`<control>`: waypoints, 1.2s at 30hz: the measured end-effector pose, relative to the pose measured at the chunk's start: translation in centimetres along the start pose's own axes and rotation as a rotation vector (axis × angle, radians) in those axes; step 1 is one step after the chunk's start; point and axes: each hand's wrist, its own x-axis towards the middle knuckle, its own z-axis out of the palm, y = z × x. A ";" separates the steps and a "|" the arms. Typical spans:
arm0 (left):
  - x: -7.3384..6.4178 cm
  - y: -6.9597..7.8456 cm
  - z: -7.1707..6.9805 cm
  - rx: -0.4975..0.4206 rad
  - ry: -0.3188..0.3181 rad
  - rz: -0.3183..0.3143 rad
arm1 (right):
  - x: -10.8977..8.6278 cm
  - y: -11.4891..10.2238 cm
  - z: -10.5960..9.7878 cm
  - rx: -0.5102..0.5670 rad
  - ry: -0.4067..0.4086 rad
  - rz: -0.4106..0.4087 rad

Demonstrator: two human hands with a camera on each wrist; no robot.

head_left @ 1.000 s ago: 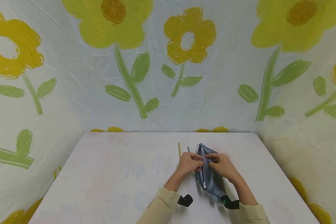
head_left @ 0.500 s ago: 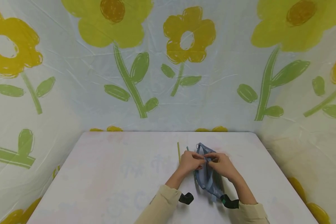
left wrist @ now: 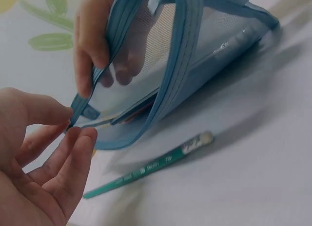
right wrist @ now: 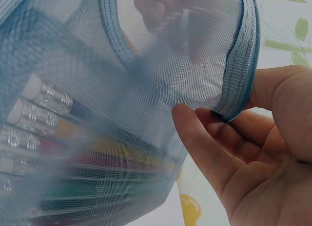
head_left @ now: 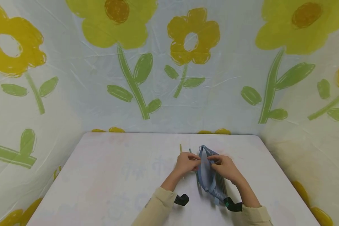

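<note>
A blue mesh pencil case [head_left: 205, 172] with a zip rim lies on the table, its mouth spread wide. At the left side of the mouth, my left hand [head_left: 185, 164] pinches the rim between thumb and fingertips. My right hand [head_left: 225, 166] holds the opposite rim, thumb on one side and fingers against the mesh. Through the mesh in the right wrist view show several pencils [right wrist: 36, 116] with white erasers and metal ferrules. Outside the case, a green pencil [left wrist: 146, 168] with an eraser end lies on the table.
Beyond my left hand, a yellow-green pencil [head_left: 180, 147] and a teal pencil [head_left: 190, 150] lie on the white table [head_left: 107, 179]. A flower-printed cloth [head_left: 214, 103] hangs behind the table and along both sides.
The mouth of the pencil case was drawn nearly together half a second ago and now gapes wide. My left hand has moved left, while my right hand has stayed almost in place.
</note>
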 end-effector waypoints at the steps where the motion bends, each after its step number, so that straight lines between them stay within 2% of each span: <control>1: 0.0 -0.1 -0.3 0.006 0.007 0.001 | 0.0 0.0 0.0 -0.005 0.000 -0.001; 5: 0.1 -0.6 -1.3 0.071 0.074 0.031 | 0.0 0.1 0.1 -0.010 0.005 0.002; 10: 0.1 -1.0 -2.4 0.215 0.183 0.089 | -0.4 0.5 -0.1 -0.001 0.008 0.013; 16: -0.2 -2.1 -4.1 0.328 0.269 0.088 | -0.4 0.7 0.2 0.017 -0.009 0.010; 21: 0.0 -2.8 -5.1 0.350 0.264 0.072 | 0.1 0.4 0.5 0.029 -0.023 0.008; 28: 0.4 -3.9 -4.5 0.417 0.212 0.046 | 0.1 0.8 0.6 0.040 -0.034 0.013; 36: 1.2 -4.3 -4.2 0.453 0.224 0.029 | 0.4 0.7 0.4 0.026 -0.038 -0.006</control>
